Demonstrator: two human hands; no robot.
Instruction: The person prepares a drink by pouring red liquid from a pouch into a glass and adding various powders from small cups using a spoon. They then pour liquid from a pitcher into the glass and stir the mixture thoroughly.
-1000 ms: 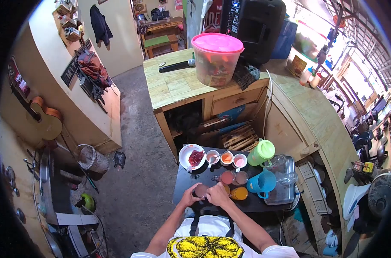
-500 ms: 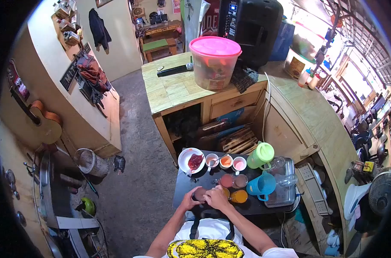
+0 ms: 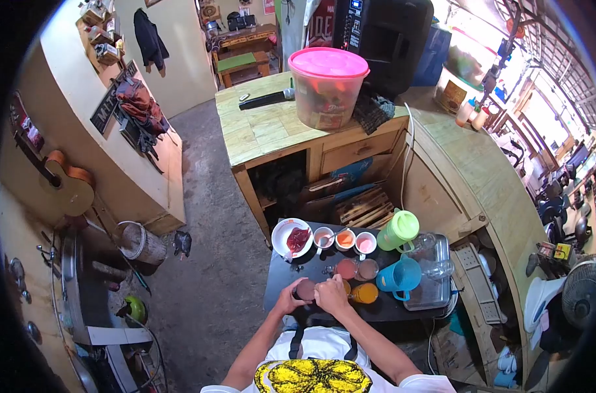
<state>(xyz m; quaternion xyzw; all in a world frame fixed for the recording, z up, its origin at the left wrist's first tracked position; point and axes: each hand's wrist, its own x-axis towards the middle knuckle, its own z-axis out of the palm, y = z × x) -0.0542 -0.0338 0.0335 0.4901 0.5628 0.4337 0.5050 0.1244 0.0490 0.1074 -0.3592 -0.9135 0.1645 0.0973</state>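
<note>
My left hand [image 3: 288, 300] is wrapped round a glass of dull pink drink [image 3: 305, 289] at the front of the black table. Beside that glass, my right hand [image 3: 330, 295] is closed, its fingertips at the glass's right side; whatever it pinches is hidden. Close by stand a glass of pink drink [image 3: 345, 268], a paler glass [image 3: 366, 270] and a glass of orange drink [image 3: 364, 293]. Another orange glass is partly covered by my right hand. Behind them are a white bowl [image 3: 281, 230] with a dark red lump and three white cups, one a cup with a spoon [image 3: 323, 238].
On the table's right are a green lidded pitcher [image 3: 399, 230], a blue pitcher [image 3: 399, 275] and a metal tray [image 3: 419, 302] with clear glasses lying on it. A wooden counter [image 3: 258, 141] beyond carries a pink-lidded tub [image 3: 328, 92], a microphone and a speaker [image 3: 396, 46].
My right hand has shifted slightly right and its fingers have drawn in from over the glass to its side, uncovering more of the drink. My left hand keeps holding the glass.
</note>
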